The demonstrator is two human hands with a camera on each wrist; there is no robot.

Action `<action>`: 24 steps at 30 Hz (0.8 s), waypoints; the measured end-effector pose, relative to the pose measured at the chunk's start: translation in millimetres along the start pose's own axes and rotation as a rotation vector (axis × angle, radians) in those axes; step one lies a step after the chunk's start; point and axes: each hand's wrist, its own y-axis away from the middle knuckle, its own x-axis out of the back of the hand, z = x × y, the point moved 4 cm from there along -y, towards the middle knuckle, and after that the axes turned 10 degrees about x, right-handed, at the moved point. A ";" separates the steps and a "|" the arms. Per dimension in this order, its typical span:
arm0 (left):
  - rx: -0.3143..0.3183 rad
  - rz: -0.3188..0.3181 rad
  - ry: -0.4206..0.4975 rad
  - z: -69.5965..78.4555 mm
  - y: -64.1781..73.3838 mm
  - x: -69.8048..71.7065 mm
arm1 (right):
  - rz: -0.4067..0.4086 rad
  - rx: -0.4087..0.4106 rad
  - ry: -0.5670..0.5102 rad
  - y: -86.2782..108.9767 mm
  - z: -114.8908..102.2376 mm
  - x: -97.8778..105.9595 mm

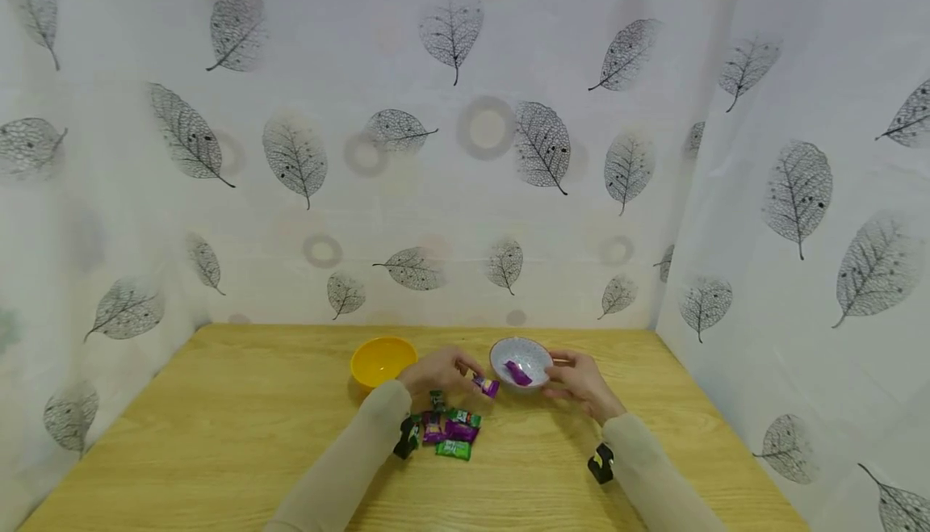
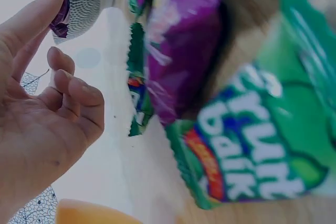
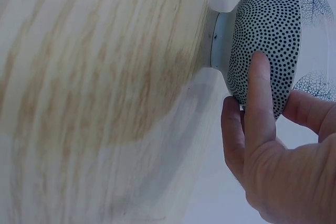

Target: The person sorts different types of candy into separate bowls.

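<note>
1. Currently the left hand (image 1: 440, 370) pinches a purple-wrapped sweet (image 1: 487, 387) between thumb and fingertip, its other fingers loosely curled – the sweet is just beside the near left side of the dotted bowl (image 1: 536, 357).
2. The right hand (image 1: 581, 383) holds that bowl from its right side, fingers spread against the outer wall.
3. Inside the bowl, which is upright, lies another purple packet (image 1: 518, 373).
4. Nearer, left of centre, green and purple sweets (image 1: 459, 431) lie bunched on the wooden table (image 1: 218, 435).
5. Far left of them – a yellow bowl (image 1: 381, 360).
</note>
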 end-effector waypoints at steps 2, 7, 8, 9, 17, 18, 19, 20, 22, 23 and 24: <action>-0.028 -0.011 0.033 3.4 -0.1 1.4 | 0.006 -0.002 0.003 -0.6 0.3 0.8; -0.054 -0.037 0.094 8.2 -1.4 2.6 | 0.000 0.003 0.011 0.5 -0.4 1.6; -0.053 -0.035 0.097 8.6 -2.0 2.7 | 0.000 0.003 0.012 0.7 -0.4 1.7; -0.051 -0.032 0.099 9.0 -2.7 2.7 | 0.000 0.003 0.013 0.9 -0.7 1.6; -0.065 -0.004 0.099 17.4 -9.2 1.3 | -0.018 0.016 -0.001 1.0 -1.9 0.0; -0.066 -0.001 0.098 19.2 -9.6 0.8 | -0.023 0.018 -0.004 1.4 -2.6 -0.2; -0.066 0.002 0.096 20.7 -10.2 0.0 | -0.032 0.022 -0.006 2.0 -3.3 -0.4; -0.061 0.008 0.093 21.9 -11.0 -0.9 | -0.042 0.027 -0.010 2.3 -3.9 -0.4; -0.053 0.026 0.096 24.9 -12.3 -2.7 | -0.056 0.031 -0.012 3.1 -4.8 -0.1; -0.050 0.037 0.095 26.1 -13.2 -4.2 | -0.056 0.030 -0.012 2.9 -4.4 0.3; -0.048 0.043 0.097 27.2 -14.0 -5.8 | -0.050 0.025 -0.012 2.7 -3.9 0.6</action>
